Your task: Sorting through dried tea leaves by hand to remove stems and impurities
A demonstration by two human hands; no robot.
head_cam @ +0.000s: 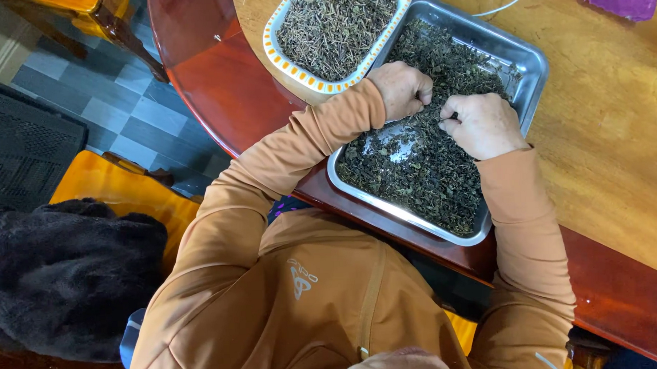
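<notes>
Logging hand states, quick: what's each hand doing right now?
Left hand: closed, fingers curled into the dried leaves in the metal tray.
Right hand: closed, pinching leaves.

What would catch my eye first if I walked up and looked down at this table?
Probably the metal tray heaped with dark dried leaves, at the table's near edge, with the left hand and right hand both curled into the pile at its middle. Just behind it, to the left, sits a patterned dish of paler dried leaves, and the orange sleeves fill the foreground.

A home dining room: round wooden table (617,123), tiled floor (114,105), yellow-cushioned chairs (118,192).
</notes>
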